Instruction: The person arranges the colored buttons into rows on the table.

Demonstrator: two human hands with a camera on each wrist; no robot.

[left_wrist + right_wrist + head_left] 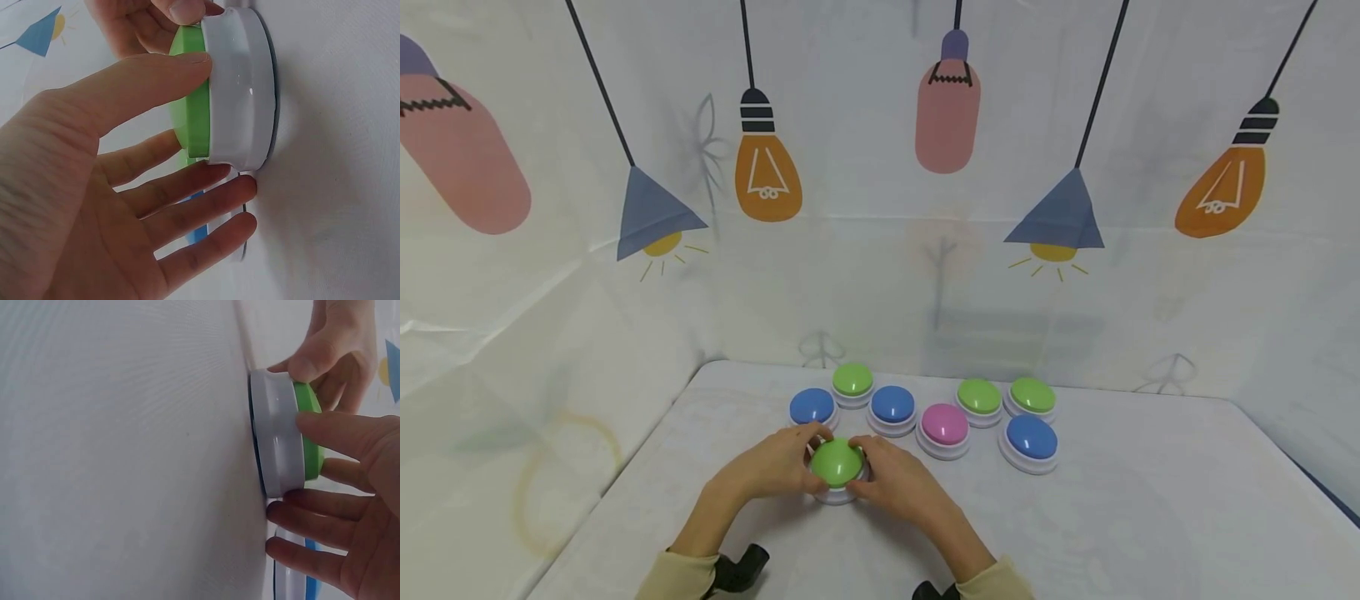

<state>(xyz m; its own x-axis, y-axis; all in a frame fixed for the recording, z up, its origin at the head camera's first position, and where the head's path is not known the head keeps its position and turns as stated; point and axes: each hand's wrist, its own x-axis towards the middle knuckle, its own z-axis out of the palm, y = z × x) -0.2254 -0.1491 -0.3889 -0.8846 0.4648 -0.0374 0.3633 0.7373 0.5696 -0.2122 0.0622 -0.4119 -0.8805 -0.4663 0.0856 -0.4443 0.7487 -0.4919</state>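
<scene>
A round push button with a green dome (837, 463) and a white base (240, 94) stands on the table near its front middle. From the left, my left hand (773, 463) holds its rim between thumb and fingers. My right hand (901, 482) grips the opposite side the same way, with the thumb (331, 430) at the green edge. In both wrist views the base sits on or very close to the white cloth. Just behind my left hand is a blue button (812, 406), partly covered by the fingers.
Behind the hands stand another blue button (892, 404), a pink one (944, 424) and a green one (852, 379). Farther right are two green buttons (979, 397) and a blue one (1032, 437). A lamp-printed cloth (865, 275) hangs behind the white table (1150, 500).
</scene>
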